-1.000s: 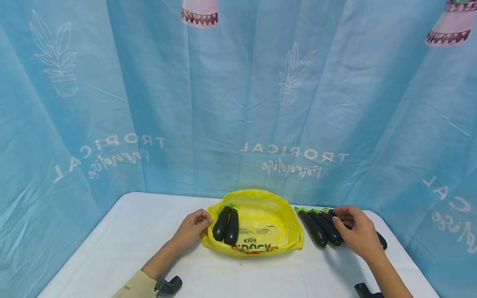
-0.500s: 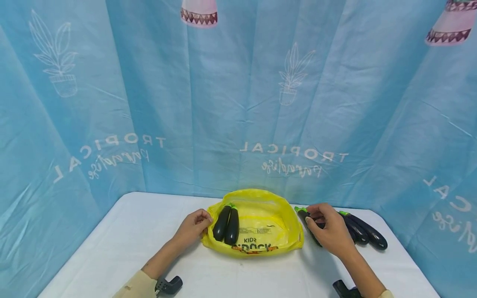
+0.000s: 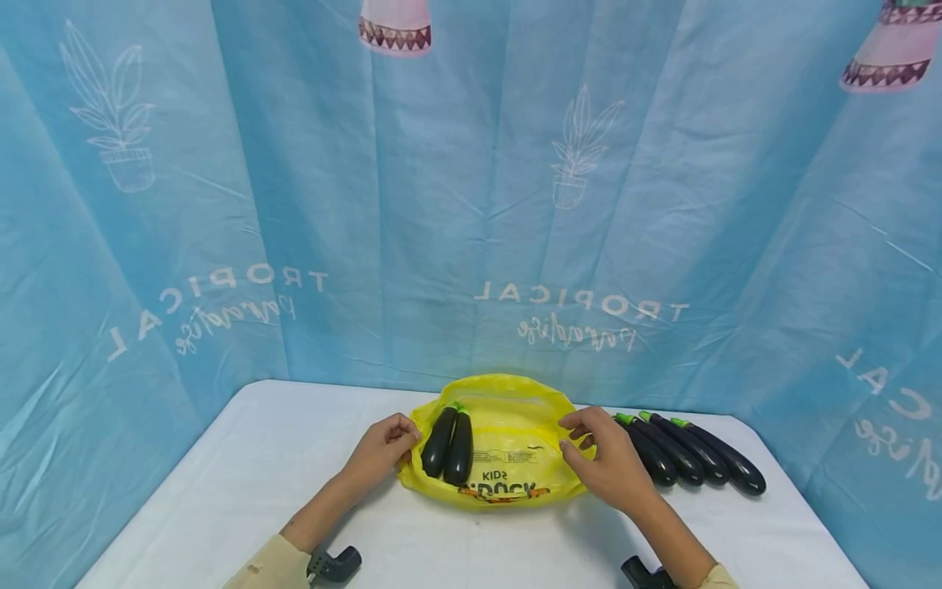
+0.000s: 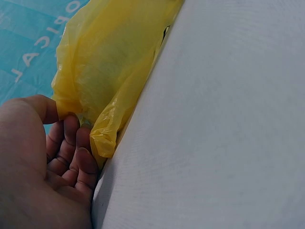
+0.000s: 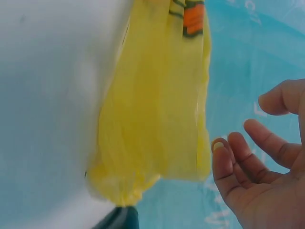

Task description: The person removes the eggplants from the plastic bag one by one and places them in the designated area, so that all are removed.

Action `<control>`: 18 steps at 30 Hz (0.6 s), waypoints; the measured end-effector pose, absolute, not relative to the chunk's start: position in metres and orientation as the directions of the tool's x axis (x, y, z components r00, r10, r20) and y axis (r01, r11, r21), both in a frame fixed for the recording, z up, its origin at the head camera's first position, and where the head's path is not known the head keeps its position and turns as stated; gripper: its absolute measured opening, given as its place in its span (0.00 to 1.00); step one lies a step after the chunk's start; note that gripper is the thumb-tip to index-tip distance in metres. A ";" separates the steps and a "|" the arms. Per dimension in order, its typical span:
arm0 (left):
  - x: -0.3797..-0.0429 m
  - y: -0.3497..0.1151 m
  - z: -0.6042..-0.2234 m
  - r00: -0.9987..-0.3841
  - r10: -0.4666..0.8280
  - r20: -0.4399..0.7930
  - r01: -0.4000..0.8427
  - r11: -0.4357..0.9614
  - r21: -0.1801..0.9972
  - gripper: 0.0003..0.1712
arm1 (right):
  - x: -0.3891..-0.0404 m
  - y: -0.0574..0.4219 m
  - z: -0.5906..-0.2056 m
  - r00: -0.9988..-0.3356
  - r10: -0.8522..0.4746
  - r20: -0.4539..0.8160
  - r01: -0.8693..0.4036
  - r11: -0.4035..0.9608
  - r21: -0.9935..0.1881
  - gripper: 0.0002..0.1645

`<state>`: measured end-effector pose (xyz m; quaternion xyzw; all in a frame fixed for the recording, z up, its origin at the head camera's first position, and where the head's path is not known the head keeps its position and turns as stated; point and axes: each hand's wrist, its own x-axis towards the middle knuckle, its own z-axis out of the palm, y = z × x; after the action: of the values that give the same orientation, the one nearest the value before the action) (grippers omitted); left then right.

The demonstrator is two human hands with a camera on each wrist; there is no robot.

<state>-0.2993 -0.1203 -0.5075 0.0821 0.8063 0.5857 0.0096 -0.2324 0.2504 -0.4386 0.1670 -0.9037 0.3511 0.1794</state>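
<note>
A yellow plastic bag [image 3: 530, 474] lies with its mouth spread wide, and two eggplants [image 3: 459, 450] rest side by side in its left part. My left hand [image 3: 379, 450] pinches the bag's left rim; in the left wrist view, thumb and fingers hold the yellow film [image 4: 102, 62]. At the bag's right rim is my right hand [image 3: 607, 458], its fingers loosely bent. The right wrist view has this hand [image 5: 267, 162] beside the bag [image 5: 152, 105] with nothing between thumb and fingers. Right of it, several eggplants [image 3: 724, 458] lie in a slanted row, partly hidden by the hand.
A white cloth covers the table [image 3: 294, 433], with rounded back corners. Directly behind it hangs a blue printed curtain [image 3: 456, 204], which continues along both sides. Dark devices are worn at the wrists, one at the left wrist [image 3: 334, 564].
My right hand has moved left, from above the row of eggplants to the bag's right rim, uncovering the eggplants on the right. My left hand has stayed on the left rim.
</note>
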 end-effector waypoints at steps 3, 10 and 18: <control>-0.299 -0.121 -0.508 -0.987 0.142 0.081 0.121 0.302 0.945 0.06 | -0.235 0.241 -0.440 -0.885 -0.188 0.426 -0.428 0.689 -0.584 0.16; -0.301 -0.122 -0.508 -0.987 0.143 0.079 0.121 0.315 0.941 0.06 | -0.240 0.221 -0.442 -0.892 -0.214 0.398 -0.432 0.658 -0.616 0.16; -0.299 -0.121 -0.507 -0.986 0.149 0.077 0.121 0.309 0.943 0.06 | -0.246 0.200 -0.450 -0.895 -0.258 0.365 -0.442 0.634 -0.634 0.15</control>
<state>-0.2994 -0.1213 -0.5074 0.0833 0.8089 0.5819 0.0122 -0.2465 0.2004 -0.4498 0.1954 -0.8959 0.3804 0.1207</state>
